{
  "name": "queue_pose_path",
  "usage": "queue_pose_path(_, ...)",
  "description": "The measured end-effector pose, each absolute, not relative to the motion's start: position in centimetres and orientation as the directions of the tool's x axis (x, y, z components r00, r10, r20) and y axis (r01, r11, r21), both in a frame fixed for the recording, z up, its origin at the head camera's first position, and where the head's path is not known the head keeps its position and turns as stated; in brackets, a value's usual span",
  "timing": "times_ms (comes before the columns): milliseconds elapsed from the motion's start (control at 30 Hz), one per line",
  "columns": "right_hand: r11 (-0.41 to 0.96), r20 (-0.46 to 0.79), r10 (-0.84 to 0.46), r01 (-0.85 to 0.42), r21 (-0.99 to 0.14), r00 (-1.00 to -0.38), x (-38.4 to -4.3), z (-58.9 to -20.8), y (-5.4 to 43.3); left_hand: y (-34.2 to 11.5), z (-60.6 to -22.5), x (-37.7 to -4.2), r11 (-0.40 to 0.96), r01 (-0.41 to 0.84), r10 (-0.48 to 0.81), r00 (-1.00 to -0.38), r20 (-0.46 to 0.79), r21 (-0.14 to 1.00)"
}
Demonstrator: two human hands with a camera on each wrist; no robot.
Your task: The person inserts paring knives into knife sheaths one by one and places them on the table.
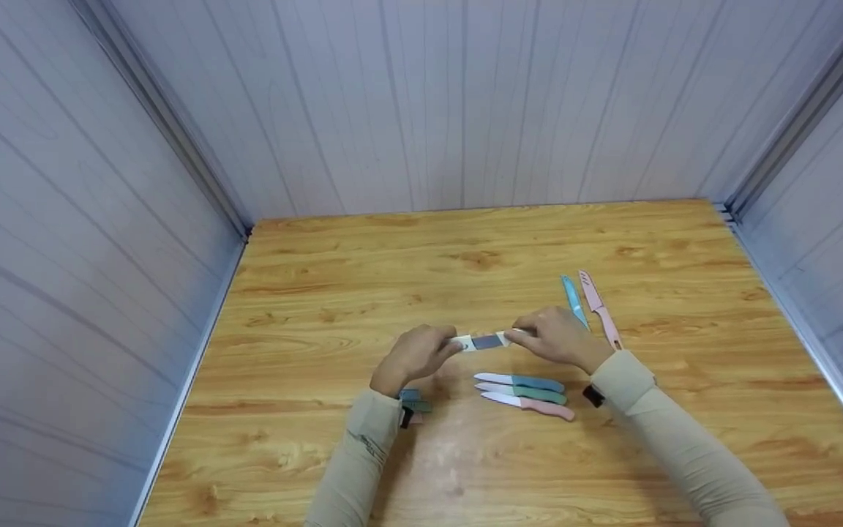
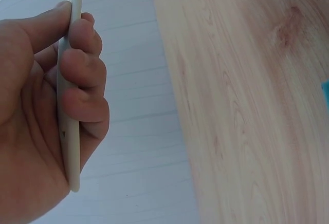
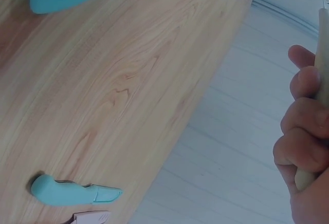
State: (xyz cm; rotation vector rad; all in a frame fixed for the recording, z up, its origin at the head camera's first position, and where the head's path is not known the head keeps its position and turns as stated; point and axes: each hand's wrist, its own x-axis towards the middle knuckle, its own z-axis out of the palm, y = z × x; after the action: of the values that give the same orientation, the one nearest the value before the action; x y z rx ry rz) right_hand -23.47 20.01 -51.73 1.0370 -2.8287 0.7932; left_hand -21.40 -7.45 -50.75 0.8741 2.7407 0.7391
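My left hand (image 1: 418,353) grips a cream sheath (image 2: 71,154), the fingers curled round its length. In my right hand (image 1: 555,335) is the cream handle of a knife (image 3: 324,54). Between the two hands, in the head view, a short stretch of grey blade (image 1: 487,342) shows. The hands are raised over the table and level with each other. Below them lie three knives with pale blades: a blue-handled knife (image 1: 538,383), a green-handled knife (image 1: 542,396) and a pink-handled knife (image 1: 547,409).
Beyond my right hand lie a light blue knife (image 1: 574,298) and a pink sheathed knife (image 1: 601,311). Small blue, green and pink pieces (image 1: 414,405) rest partly hidden under my left wrist. The wooden table (image 1: 363,271) is bounded by pale panel walls (image 1: 451,110).
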Motion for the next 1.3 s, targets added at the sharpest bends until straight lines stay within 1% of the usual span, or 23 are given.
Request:
queue_pose_path(167, 0.642, 0.229, -0.6, -0.633, -0.433, -0.766, -23.7, -51.8, 20.0, -7.5, -50.6, -21.5, 0.7, 0.512, 0.588, -0.809, 0.005, 0.497)
queue_pose_path(467, 0.657, 0.192, -0.601, -0.616, -0.435, -0.776, -23.4, -51.6, 19.8, -7.4, -50.8, -21.3, 0.707, 0.504, 0.577, -0.816, 0.007, 0.496)
queue_pose_path(900, 0.663, 0.203, -0.603, -0.627, -0.41, -0.771, -23.5, -51.3, 19.4, -7.1, -50.7, -21.4, 0.717, 0.505, 0.57, -0.821, 0.013, 0.481)
queue_pose_path(1067, 0.669, 0.223, -0.606, -0.64, -0.378, -0.764, -23.5, -51.2, 19.1, -6.9, -50.6, -21.4, 0.714, 0.508, 0.572, -0.82, 0.018, 0.482)
queue_pose_path(1300, 0.67, 0.234, -0.605, -0.646, -0.366, -0.761, -23.4, -51.3, 18.9, -6.8, -50.6, -21.4, 0.72, 0.495, 0.566, -0.824, 0.002, 0.487)
